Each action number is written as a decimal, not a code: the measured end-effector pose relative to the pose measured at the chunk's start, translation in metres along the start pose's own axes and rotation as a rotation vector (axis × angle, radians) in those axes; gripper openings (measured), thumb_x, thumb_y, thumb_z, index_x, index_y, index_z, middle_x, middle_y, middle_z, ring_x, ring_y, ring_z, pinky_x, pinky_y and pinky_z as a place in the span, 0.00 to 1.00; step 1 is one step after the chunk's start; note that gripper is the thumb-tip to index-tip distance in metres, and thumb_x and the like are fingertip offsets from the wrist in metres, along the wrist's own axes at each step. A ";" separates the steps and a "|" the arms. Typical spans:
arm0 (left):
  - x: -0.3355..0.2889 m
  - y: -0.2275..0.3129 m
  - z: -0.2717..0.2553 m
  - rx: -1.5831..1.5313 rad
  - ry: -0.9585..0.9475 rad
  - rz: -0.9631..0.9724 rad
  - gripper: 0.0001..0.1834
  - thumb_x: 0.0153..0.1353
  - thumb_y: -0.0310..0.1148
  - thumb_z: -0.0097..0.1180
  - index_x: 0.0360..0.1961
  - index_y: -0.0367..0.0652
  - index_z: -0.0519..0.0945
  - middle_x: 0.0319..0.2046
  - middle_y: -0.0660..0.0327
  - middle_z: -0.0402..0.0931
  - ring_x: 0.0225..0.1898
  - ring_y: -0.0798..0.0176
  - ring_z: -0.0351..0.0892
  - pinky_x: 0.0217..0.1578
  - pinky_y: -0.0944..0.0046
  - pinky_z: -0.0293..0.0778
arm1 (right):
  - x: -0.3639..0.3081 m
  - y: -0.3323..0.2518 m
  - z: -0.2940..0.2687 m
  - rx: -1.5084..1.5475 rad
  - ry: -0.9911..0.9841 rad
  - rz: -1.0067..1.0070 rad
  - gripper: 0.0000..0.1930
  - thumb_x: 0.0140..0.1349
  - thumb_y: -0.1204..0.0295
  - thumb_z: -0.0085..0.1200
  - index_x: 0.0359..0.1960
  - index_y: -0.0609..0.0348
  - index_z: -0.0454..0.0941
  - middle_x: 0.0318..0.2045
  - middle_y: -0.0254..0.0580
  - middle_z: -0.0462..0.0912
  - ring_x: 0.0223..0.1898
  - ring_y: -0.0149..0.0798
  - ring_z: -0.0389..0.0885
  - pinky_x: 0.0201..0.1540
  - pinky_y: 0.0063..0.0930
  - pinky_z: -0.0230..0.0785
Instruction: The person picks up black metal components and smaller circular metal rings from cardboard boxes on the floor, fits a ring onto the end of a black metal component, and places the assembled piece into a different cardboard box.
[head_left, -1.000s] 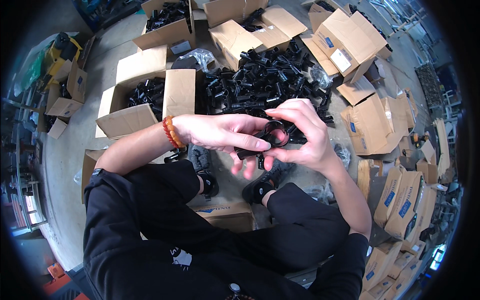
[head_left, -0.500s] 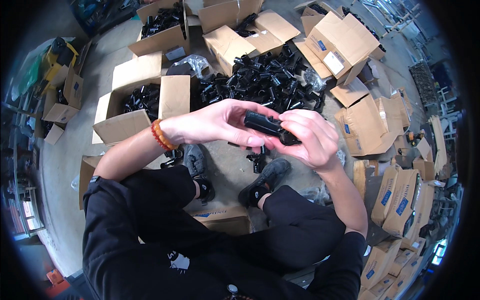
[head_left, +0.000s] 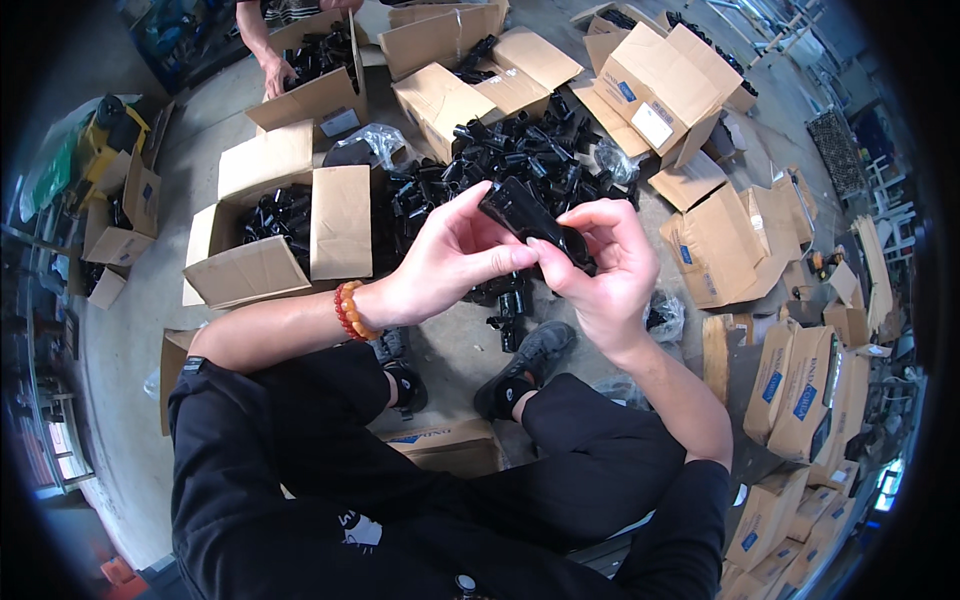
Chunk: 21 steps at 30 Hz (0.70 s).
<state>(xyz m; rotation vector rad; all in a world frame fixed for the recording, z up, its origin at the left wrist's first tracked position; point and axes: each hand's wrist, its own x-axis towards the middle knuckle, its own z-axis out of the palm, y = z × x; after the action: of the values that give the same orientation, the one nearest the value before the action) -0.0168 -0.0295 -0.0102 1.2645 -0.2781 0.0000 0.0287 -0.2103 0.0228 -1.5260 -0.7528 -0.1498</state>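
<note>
Both of my hands hold one glossy black tubular part (head_left: 522,208) up in front of my knees. It tilts from upper left to lower right and has a rounded, bracket-like end. My left hand (head_left: 450,245), with a beaded bracelet on its wrist, grips the upper end between thumb and fingers. Around the lower end are the thumb and fingers of my right hand (head_left: 608,265), partly hiding it. Beyond my hands spreads a large pile of similar black parts (head_left: 540,150) on the floor. A few more parts (head_left: 510,325) lie nearer, by my right shoe.
Open cartons (head_left: 342,225) of black parts stand at the left and far side. Flattened cardboard (head_left: 715,250) lies at the right, near stacked closed cartons (head_left: 790,390). At the far left, another person's hand (head_left: 278,76) reaches into a carton (head_left: 340,105). Clear plastic bags (head_left: 385,143) lie about.
The black part has turned to a steeper tilt, and my right hand has rolled so its thumb shows on top. Another person's arms have come into view at the far carton.
</note>
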 end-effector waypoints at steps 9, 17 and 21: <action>0.003 0.016 0.023 -0.228 0.141 -0.135 0.13 0.70 0.36 0.49 0.52 0.41 0.72 0.42 0.64 0.78 0.44 0.69 0.79 0.45 0.66 0.77 | 0.001 0.010 0.006 -0.255 0.037 -0.390 0.18 0.52 0.69 0.68 0.40 0.65 0.76 0.33 0.42 0.77 0.31 0.36 0.78 0.30 0.24 0.74; 0.002 0.002 -0.023 -0.317 0.247 -0.536 0.26 0.72 0.44 0.42 0.66 0.43 0.62 0.51 0.61 0.73 0.42 0.70 0.79 0.37 0.73 0.78 | -0.005 0.007 -0.015 -0.680 -0.201 -0.481 0.20 0.56 0.54 0.61 0.36 0.59 0.81 0.32 0.38 0.77 0.36 0.39 0.75 0.41 0.31 0.71; -0.005 -0.002 -0.029 -0.575 -0.086 -0.608 0.34 0.72 0.42 0.40 0.71 0.37 0.44 0.30 0.62 0.64 0.19 0.73 0.60 0.22 0.74 0.64 | 0.028 0.056 -0.096 -0.381 -0.021 -0.073 0.20 0.63 0.50 0.53 0.34 0.55 0.84 0.31 0.42 0.84 0.34 0.38 0.82 0.38 0.34 0.75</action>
<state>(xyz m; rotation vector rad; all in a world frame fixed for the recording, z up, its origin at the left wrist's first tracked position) -0.0154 -0.0017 -0.0210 0.7341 0.0461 -0.6153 0.1138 -0.2848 0.0028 -1.8622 -0.8298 -0.3473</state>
